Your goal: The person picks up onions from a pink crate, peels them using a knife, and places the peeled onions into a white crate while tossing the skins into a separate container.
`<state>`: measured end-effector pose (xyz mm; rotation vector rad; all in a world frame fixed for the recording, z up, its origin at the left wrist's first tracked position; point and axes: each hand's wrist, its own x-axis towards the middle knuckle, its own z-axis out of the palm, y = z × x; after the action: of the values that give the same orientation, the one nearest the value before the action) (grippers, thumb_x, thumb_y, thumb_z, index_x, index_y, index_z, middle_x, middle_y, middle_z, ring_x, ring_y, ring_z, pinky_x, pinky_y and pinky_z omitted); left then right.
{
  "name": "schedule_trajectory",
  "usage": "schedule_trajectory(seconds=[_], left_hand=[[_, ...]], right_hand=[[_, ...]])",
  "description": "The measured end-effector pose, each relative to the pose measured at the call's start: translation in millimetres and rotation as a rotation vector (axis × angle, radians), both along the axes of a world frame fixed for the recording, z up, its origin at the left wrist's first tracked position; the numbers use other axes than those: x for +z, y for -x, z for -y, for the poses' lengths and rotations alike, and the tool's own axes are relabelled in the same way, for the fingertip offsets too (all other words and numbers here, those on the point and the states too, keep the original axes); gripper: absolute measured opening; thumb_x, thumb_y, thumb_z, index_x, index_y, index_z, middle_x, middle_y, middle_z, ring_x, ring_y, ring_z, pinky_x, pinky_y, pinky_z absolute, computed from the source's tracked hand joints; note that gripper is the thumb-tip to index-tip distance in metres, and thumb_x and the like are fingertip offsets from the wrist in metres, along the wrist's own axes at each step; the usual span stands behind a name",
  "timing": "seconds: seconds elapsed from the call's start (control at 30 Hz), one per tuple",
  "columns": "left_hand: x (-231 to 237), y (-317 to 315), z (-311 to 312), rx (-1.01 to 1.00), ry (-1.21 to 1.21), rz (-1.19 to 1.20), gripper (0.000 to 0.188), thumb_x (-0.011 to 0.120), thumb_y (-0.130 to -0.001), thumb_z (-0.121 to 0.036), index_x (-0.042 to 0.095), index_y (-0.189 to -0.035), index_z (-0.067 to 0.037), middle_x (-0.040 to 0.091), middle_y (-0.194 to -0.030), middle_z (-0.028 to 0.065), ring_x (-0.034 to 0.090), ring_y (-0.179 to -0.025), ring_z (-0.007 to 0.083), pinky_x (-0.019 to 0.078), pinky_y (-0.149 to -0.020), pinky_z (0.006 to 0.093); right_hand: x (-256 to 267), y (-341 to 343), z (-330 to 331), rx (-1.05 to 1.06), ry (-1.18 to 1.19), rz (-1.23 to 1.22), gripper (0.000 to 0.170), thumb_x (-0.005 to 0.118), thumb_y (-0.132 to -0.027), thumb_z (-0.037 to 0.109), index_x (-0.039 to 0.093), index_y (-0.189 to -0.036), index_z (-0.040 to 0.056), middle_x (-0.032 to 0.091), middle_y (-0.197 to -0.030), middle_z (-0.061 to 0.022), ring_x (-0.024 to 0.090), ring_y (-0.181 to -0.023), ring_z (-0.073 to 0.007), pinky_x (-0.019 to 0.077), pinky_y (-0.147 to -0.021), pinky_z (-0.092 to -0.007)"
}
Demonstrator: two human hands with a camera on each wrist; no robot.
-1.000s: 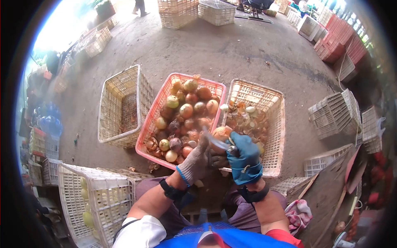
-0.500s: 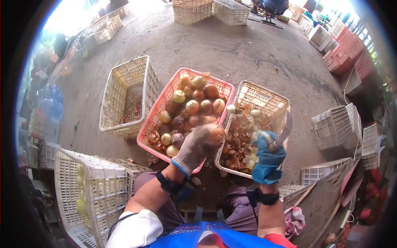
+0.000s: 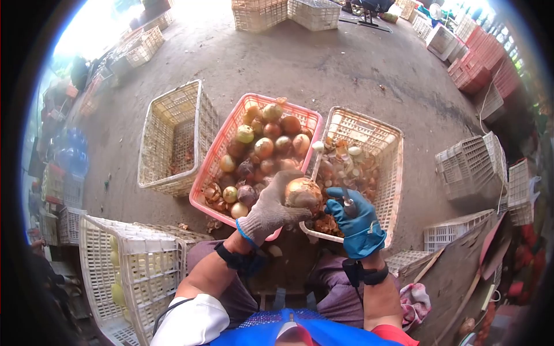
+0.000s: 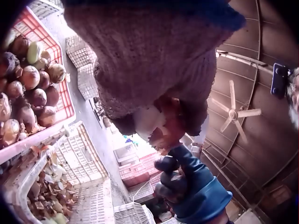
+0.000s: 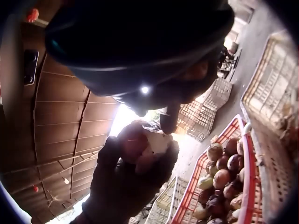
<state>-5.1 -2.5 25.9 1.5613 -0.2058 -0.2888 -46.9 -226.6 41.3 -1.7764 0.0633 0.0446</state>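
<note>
- Onion (image 3: 303,194) up over where pink crate's (image 3: 217,151) right edge meets peel crate's (image 3: 393,173) left edge, toward near ends.
- Left hand (image 3: 270,211), grey glove: fingers and thumb wrapped round onion.
- Right hand (image 3: 358,224), blue glove: fingers curled round knife (image 3: 348,203); blade hard to make out.
- Change: half a second ago right hand was out by peel crate's right edge, blade raised; now back just beside onion. Contact unclear.
- Meaning, my read: knife within range of the skin. Brown skin faces up in head view; wrist views show bare patch (image 5: 159,141), so onion looks part peeled.
- Around: loose onions (image 3: 264,148) in pink crate, peels (image 3: 346,165) in peel crate, white piece (image 3: 354,150) near its far edge. Pale crate (image 3: 209,124) off pink crate's left edge; slatted crate (image 3: 156,266) beyond its near-left corner.
- In the way: hands hide part of peel crate's near-left corner; both rims sit under the work, probably tight.
</note>
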Motion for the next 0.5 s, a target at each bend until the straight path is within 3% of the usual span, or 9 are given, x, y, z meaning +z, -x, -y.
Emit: schedule_trajectory(seconds=[0.07, 0.17, 0.27, 0.5], left_hand=[[3, 1, 1, -0.016, 0.05, -0.042, 0.084, 0.092, -0.073, -0.012, 0.05, -0.146, -0.007, 0.061, -0.13, 0.0091, 0.06, -0.116, 0.0167, 0.0534, -0.1, 0.032], [13, 0, 0, -0.028, 0.137, -0.096, 0.087, 0.091, -0.073, -0.01, 0.048, -0.148, -0.006, 0.06, -0.133, 0.0095, 0.06, -0.118, 0.0172, 0.0527, -0.102, 0.0327], [20, 1, 0, -0.023, 0.075, -0.134, 0.094, 0.093, -0.07, -0.009, 0.045, -0.15, -0.003, 0.062, -0.135, 0.0111, 0.061, -0.124, 0.0187, 0.0503, -0.109, 0.0345], [5, 4, -4, -0.081, -0.046, 0.025, 0.091, 0.093, -0.074, -0.019, 0.046, -0.151, -0.006, 0.063, -0.134, 0.0134, 0.062, -0.12, 0.0203, 0.0502, -0.106, 0.0354]], right_hand=[[-5, -2, 0, 0.03, 0.103, 0.122, 0.032, 0.074, -0.097, 0.014, 0.07, -0.128, 0.0048, 0.076, -0.102, -0.0124, 0.073, -0.084, -0.0199, 0.0565, -0.074, -0.033], [-1, -1, 7, 0.117, 0.574, 0.295, 0.031, 0.067, -0.1, 0.012, 0.069, -0.13, 0.0043, 0.076, -0.109, -0.0171, 0.075, -0.095, -0.0316, 0.0579, -0.082, -0.0398], [8, 0, 3, 0.129, 0.68, 0.287, 0.034, 0.063, -0.098, 0.014, 0.068, -0.132, 0.009, 0.072, -0.102, -0.0207, 0.07, -0.092, -0.0413, 0.0562, -0.081, -0.0467], [16, 1, -6, 0.144, 0.813, 0.37, 0.035, 0.062, -0.098, 0.018, 0.07, -0.131, 0.0136, 0.067, -0.088, -0.017, 0.067, -0.08, -0.0402, 0.0529, -0.071, -0.0494]])
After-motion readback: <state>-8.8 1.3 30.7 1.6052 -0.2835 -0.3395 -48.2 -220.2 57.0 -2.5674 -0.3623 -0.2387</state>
